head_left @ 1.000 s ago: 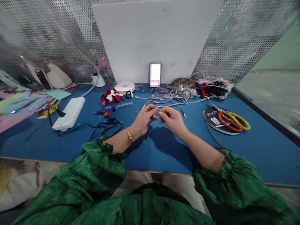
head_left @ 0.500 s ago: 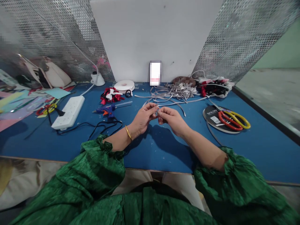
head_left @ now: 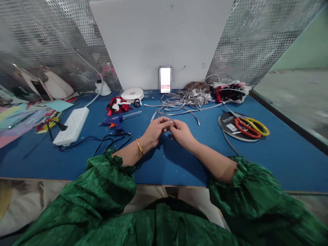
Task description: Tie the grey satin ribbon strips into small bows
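- Far left: I view a white power strip [head_left: 73, 125] on the blue table [head_left: 153, 167]; a black plug [head_left: 63, 126] sits in it; scissors with red and yellow handles lie beyond its left side.
- Left of centre: a blue glue gun [head_left: 116, 122] lies near red bows [head_left: 115, 106]; a white ribbon roll [head_left: 132, 94] lies behind.
- Left hand [head_left: 155, 131]: fingers narrow, thumb and forefinger pinched on a small piece [head_left: 171, 122]; gold bangle [head_left: 139, 146] at the wrist.
- Centre: the small piece sits between both hands' fingertips, above the table; mostly hidden, shape unclear to me; loose grey ribbons [head_left: 176, 108] lie beyond.
- Right hand [head_left: 183, 134]: fingers narrow, tips closed on the same piece, touching or nearly touching the left; I cannot tell which.
- Right: a grey bow pile [head_left: 197, 97]; farther right, a black spool [head_left: 228, 123] bears red-and-yellow-handled scissors [head_left: 249, 127].
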{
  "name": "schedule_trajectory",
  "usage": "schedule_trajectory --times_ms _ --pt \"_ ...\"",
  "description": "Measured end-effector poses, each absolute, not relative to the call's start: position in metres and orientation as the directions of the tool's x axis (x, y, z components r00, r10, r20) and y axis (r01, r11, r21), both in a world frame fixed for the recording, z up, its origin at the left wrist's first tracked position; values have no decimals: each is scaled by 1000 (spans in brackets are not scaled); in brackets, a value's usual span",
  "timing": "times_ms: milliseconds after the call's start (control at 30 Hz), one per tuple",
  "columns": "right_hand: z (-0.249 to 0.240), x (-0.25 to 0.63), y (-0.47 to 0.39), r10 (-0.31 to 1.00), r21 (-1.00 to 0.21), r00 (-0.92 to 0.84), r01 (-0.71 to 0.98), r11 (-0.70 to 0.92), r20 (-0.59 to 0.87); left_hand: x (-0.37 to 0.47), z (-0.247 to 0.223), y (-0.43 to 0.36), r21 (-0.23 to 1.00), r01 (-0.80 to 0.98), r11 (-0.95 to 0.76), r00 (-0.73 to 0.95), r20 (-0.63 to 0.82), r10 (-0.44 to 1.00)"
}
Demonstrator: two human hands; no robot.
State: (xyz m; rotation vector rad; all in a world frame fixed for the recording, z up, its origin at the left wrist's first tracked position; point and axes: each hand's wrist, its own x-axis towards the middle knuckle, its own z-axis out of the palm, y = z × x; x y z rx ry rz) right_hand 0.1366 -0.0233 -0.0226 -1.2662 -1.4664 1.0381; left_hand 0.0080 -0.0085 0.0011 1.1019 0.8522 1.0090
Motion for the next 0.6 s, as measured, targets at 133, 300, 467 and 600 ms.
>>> schedule_trajectory --times_ms 133,300,467,600 --pt "-15 142 -23 986 -980 -71 123 156 148 4 2 -4 969 -214 124 255 -67 965" --pt "-4 149 -22 980 -980 -36 -8 198 198 2 1 -3 982 -131 136 276 -96 956" --pt "-9 153 -17 969 -966 10 83 245 247 2 4 -5 975 -111 195 346 -146 927" --pt "-8 155 -16 960 -954 38 124 271 278 1 10 -5 949 -179 259 357 -183 916"
